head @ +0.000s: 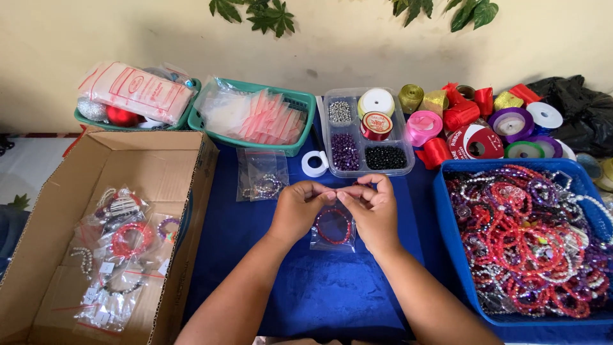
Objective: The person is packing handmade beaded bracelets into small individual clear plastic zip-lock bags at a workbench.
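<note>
Red bead bracelet (332,225) sits inside the small clear bag (333,231) near the blue tabletop's (319,300) middle; your left hand (297,209) and right hand (375,211) pinch its top edge together. Bagged ones fill the cardboard box (38,211) (left edge); the blue bin (454,255) holds plenty unbagged.

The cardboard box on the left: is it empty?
No: the cardboard box holds several small clear bags of beaded bracelets lying on its bottom.
</note>
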